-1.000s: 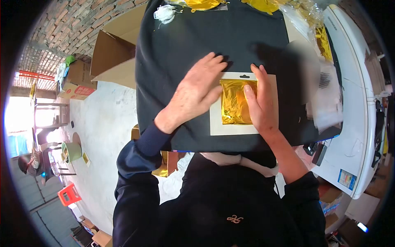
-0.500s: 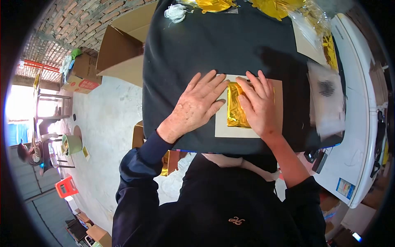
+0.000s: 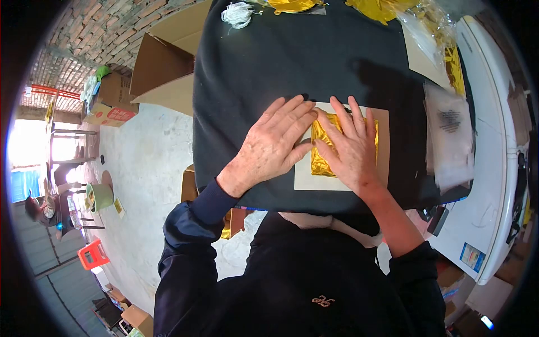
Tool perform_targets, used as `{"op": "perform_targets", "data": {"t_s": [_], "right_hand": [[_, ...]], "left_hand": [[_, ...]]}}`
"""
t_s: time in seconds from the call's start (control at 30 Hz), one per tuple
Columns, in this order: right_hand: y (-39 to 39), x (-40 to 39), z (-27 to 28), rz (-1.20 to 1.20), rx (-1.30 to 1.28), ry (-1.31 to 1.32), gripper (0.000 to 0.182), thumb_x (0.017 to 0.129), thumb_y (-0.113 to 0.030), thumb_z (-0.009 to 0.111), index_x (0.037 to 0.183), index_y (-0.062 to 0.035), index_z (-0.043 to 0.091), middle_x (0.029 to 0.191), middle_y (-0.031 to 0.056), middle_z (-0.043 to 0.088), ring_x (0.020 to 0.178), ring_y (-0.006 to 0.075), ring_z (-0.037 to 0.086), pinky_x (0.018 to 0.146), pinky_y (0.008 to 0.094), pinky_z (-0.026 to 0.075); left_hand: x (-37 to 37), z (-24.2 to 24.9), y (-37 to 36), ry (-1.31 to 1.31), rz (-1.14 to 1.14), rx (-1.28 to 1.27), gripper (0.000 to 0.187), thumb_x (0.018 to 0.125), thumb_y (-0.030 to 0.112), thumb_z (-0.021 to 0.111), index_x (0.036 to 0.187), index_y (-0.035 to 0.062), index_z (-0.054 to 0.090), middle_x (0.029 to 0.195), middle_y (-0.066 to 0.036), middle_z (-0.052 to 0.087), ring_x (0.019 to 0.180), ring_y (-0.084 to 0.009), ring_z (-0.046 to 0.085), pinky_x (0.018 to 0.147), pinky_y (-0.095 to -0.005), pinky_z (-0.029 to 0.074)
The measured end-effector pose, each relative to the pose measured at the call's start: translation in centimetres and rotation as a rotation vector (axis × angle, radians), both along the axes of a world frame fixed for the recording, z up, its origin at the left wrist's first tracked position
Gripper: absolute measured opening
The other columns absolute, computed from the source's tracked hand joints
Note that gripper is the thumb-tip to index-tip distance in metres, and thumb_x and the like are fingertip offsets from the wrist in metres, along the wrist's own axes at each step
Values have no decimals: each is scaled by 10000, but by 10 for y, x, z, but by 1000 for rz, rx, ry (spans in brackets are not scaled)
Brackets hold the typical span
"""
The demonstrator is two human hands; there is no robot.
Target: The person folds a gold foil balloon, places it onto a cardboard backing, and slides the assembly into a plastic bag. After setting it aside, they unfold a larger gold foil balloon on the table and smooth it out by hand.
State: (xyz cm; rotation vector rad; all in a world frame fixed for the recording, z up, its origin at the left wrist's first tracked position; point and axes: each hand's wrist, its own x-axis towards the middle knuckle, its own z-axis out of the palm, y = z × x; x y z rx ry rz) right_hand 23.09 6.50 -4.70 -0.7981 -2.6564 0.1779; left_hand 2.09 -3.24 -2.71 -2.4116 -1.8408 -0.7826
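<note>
A shiny gold foil piece [image 3: 321, 161], folded to a near square, lies on a pale cardboard sheet [image 3: 303, 181] on the dark cloth-covered table [image 3: 269, 62]. My right hand [image 3: 352, 151] rests spread over the foil, covering its middle and part of its upper edge. Palm down, my left hand [image 3: 270, 143] lies flat at the left edge of the cardboard, its fingertips close to the foil's upper left corner. Neither hand is closed round anything.
Clear plastic bags [image 3: 449, 132] lie on the table's right side. White string [image 3: 237, 15] and gold foil pieces [image 3: 295, 5] are at the far edge. An open cardboard box [image 3: 160, 64] stands left of the table, a white appliance [image 3: 494, 151] to its right.
My right hand has shifted slightly left over the foil, and more of the foil's right side shows. My left hand has moved slightly right, its fingers closer together.
</note>
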Motion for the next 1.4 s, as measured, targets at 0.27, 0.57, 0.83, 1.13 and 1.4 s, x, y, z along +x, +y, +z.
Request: {"op": "perform_targets", "data": {"t_s": [0.27, 0.57, 0.83, 1.13, 1.4], "right_hand": [[-2, -2, 4, -12, -65, -3, 644, 989, -544, 691, 1544, -230, 604, 1664, 103, 447, 1592, 396, 281, 1309, 637, 107], [0, 1, 1, -16, -135, -24, 550, 1131, -493, 390, 1589, -236, 552, 1709, 89, 397, 1629, 357, 213, 1321, 616, 54], [1, 3, -1, 34, -130, 9, 605, 1157, -433, 217, 1612, -144, 492, 1708, 124, 402, 1622, 393, 239, 1311, 626, 44], [3, 6, 6, -18, -441, 189, 772, 1146, -532, 169, 1709, -5, 152, 1746, 191, 285, 1659, 340, 151, 1344, 522, 3], [3, 7, 4, -56, -459, 362, 823, 1140, -561, 170, 1691, 50, 148, 1742, 252, 234, 1656, 372, 139, 1350, 504, 58]], "left_hand": [[7, -3, -5, 2, -81, -4, 514, 990, 398, 730, 1323, 6, 711, 1430, -201, 665, 1405, -326, 605, 1226, -498, 444], [23, 2, 0, -69, -57, 11, 618, 972, 474, 736, 1313, -35, 659, 1394, -233, 636, 1370, -391, 601, 1194, -487, 478], [37, 8, 1, -69, -61, 50, 569, 805, 308, 859, 1202, -53, 670, 1351, -225, 630, 1354, -406, 590, 1147, -475, 508], [63, 15, 17, -39, -102, -1, 667, 869, 259, 780, 1393, -109, 593, 1517, -315, 541, 1483, -462, 481, 1235, -535, 405], [72, 2, 40, 124, -60, -141, 720, 1024, 310, 563, 1600, -85, 388, 1715, -318, 271, 1602, -486, 261, 1317, -571, 218]]}}
